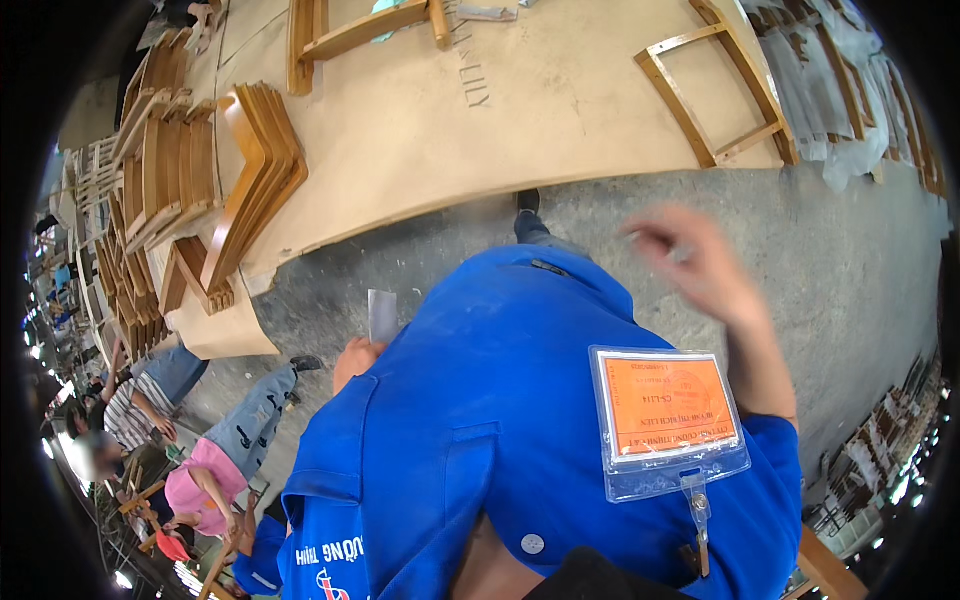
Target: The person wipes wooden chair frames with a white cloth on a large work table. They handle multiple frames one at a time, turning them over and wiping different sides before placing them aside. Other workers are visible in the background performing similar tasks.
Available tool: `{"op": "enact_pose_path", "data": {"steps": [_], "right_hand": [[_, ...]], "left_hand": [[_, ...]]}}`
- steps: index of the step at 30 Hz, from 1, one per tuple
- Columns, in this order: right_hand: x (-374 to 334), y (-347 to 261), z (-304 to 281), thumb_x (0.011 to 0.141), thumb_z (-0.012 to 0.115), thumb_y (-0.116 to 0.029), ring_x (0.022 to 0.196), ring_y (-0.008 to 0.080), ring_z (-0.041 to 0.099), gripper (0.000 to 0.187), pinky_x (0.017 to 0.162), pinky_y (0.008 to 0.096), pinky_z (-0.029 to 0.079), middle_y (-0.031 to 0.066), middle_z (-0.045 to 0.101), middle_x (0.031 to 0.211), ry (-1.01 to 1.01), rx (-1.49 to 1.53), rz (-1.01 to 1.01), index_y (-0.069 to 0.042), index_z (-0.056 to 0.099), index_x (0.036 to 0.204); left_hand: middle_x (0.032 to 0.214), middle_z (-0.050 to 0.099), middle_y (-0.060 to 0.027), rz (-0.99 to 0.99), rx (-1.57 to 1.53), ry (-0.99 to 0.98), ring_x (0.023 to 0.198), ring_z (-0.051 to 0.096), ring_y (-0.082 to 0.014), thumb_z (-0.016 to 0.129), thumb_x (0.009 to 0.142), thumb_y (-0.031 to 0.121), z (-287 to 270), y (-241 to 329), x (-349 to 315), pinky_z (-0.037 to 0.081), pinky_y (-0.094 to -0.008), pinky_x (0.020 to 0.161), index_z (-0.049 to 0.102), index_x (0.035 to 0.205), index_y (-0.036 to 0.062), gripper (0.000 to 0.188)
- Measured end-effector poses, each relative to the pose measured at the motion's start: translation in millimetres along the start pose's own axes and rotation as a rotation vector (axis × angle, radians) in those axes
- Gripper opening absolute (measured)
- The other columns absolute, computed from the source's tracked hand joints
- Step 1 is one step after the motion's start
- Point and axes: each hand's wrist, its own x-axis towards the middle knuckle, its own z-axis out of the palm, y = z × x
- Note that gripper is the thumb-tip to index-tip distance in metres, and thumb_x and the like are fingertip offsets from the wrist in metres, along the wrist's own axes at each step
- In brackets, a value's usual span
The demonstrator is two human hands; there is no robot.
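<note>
My left hand [357, 358] is low at my left side, partly hidden by my blue shirt. Its fingers are closed on a small grey sheet [382, 316], which stands up from them; whether it is paper or sandpaper I cannot make out. Over the floor to the right, my right hand [700, 262] is raised and blurred. Its fingers are loosely bent and apart, with nothing visible in them. Beyond it, a wooden frame [757, 70] lies on the brown sheet covering [420, 165], the nearest object to that hand.
Stacked bent wooden parts [262, 165] and slatted pieces [170, 175] crowd the left. Another wooden frame [370, 35] lies at the far edge. Plastic-wrapped wooden parts [830, 90] stand far right. A person in pink [205, 485] and others work at lower left.
</note>
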Motion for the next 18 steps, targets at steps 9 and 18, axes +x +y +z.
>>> {"op": "enact_pose_path", "data": {"steps": [9, 18], "right_hand": [[-69.8, 41.7, 162.5, 0.087, 0.061, -0.021, 0.086, 0.0337, 0.064, 0.035, 0.077, 0.0389, 0.050, 0.0184, 0.066, 0.096, -0.497, -0.124, -0.038, -0.004, 0.061, 0.118], [-100.6, 28.8, 174.4, 0.090, 0.060, -0.021, 0.066, 0.0167, 0.056, 0.030, 0.063, 0.0315, 0.046, 0.0090, 0.062, 0.075, -0.573, 0.107, 0.180, -0.002, 0.061, 0.112]], "left_hand": [[0.088, 0.066, -0.0102, -0.100, -0.014, -0.030, 0.092, 0.059, -0.0292, 0.061, 0.077, 0.025, 76.1, -20.7, -104.6, 0.049, -0.0427, 0.078, 0.072, 0.089, 0.0121, 0.021], [0.081, 0.064, -0.0070, 0.144, -0.186, 0.475, 0.093, 0.056, -0.0261, 0.064, 0.074, 0.028, 102.2, -19.3, -120.9, 0.036, -0.0407, 0.088, 0.072, 0.079, 0.0112, 0.019]]}}
